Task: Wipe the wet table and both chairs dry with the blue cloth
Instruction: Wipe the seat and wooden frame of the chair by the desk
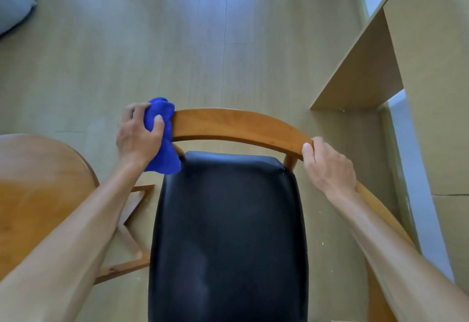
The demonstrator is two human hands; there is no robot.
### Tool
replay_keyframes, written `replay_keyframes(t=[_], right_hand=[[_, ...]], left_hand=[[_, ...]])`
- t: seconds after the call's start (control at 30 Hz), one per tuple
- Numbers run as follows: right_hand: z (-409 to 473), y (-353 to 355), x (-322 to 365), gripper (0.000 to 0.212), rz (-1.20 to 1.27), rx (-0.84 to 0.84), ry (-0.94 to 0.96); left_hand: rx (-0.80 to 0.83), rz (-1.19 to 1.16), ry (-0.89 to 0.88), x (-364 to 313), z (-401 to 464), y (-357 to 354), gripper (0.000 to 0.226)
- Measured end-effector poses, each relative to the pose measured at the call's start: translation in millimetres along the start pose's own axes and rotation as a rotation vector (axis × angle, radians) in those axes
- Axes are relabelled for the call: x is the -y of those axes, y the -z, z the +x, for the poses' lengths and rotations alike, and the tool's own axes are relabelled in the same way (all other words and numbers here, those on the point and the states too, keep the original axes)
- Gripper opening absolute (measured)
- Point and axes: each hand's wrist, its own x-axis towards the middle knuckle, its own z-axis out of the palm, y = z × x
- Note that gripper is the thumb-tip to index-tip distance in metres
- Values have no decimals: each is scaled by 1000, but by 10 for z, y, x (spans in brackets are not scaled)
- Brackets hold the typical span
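Blue cloth point(162, 138): you are bunching it over the left end of the chair's backrest rail point(238, 126), its loose tail hanging down toward the black seat point(228, 240).
Tabletop point(38, 189): it is sitting at the far left, beside your left forearm, wooden and round-edged.
Left hand point(138, 136): you are gripping the cloth, fingers and thumb curled around it and the rail.
Rail axis: it is running left to right in a gentle arc, bowing away from you.
Right hand point(328, 166): you are clasping the rail's right end, steadying the chair.
Technique: judging from this, you should be drawing the wrapped cloth along the arc toward your right hand, keeping top and underside covered.
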Motion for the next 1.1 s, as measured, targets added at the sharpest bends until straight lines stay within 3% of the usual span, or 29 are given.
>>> replay_keyframes(t=[0.17,0.27,0.4,0.53,0.6,0.77,0.93,1.0,1.1], right_hand=[[-36,-10,39,38,-62,-42,17],[-28,-32,42,42,-93,-50,24],[-18,-60,18,40,-135,-71,17],[-29,-63,37,42,-117,-89,13],[-52,-44,53,47,-73,-87,46],[-51,-29,92,45,-52,-85,44],[-40,-12,108,42,-67,-57,26],[-30,-12,115,40,-99,-42,15],[-26,-27,108,40,-125,-34,10]], left_hand=[[-63,71,52,-244,-60,-148,43],[-47,188,-173,-767,-222,-394,45],[88,135,-461,-1652,-677,-789,46],[166,109,-619,-1622,-699,-798,49],[127,87,-577,-1305,-497,-635,47],[119,76,-225,-264,40,-85,48],[127,-140,37,125,204,120,45],[101,-105,52,10,180,72,45],[91,62,-124,-480,67,-188,40]])
